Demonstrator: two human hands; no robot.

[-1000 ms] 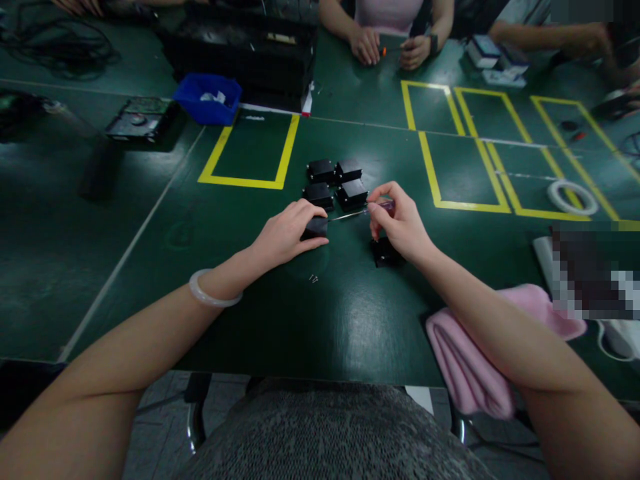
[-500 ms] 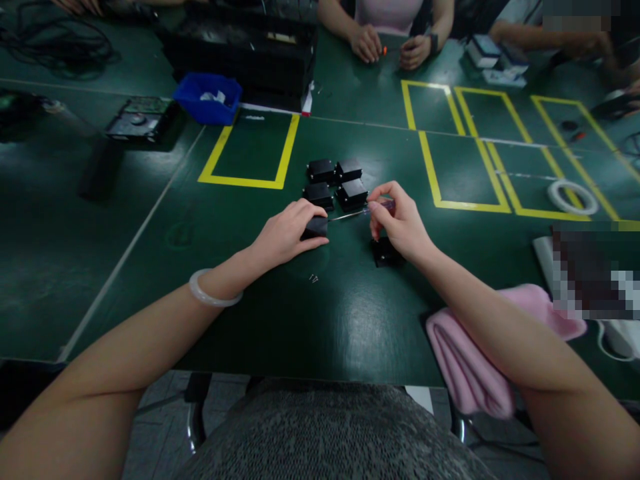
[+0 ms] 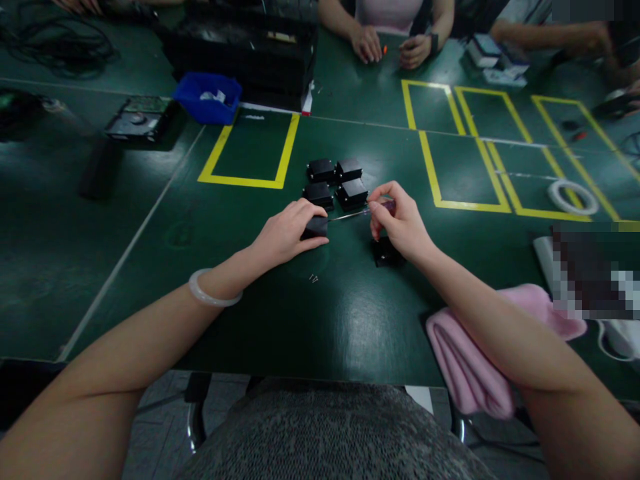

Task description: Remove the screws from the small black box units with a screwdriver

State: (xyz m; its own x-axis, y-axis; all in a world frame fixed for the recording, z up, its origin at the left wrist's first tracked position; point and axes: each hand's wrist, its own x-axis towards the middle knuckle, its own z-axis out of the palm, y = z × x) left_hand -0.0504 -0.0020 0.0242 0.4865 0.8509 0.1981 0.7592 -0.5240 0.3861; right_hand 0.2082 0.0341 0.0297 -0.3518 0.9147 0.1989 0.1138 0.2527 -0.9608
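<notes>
My left hand [image 3: 291,230] is closed round a small black box [image 3: 316,227] and steadies it on the table. A screwdriver [image 3: 350,215] is pinched between the fingers of my right hand [image 3: 397,217]. Its thin metal shaft points left, and the tip meets the right side of the box. Below my right hand lies another black part [image 3: 385,253], partly covered by the fingers. Several similar black boxes [image 3: 353,192] stand grouped just beyond my hands. A few small screws [image 3: 313,278] lie on the table nearer to me.
Yellow tape outlines mark the green table [image 3: 370,320]. A blue bin [image 3: 209,99] stands at the back left beside a large black case [image 3: 240,53]. A pink cloth [image 3: 473,360] lies under my right forearm. A tape roll [image 3: 573,199] is at right. Co-workers' hands [image 3: 367,45] are across the table.
Both my hands, the box and the screwdriver stay in place. At the far right, a co-worker's arm has shifted slightly.
</notes>
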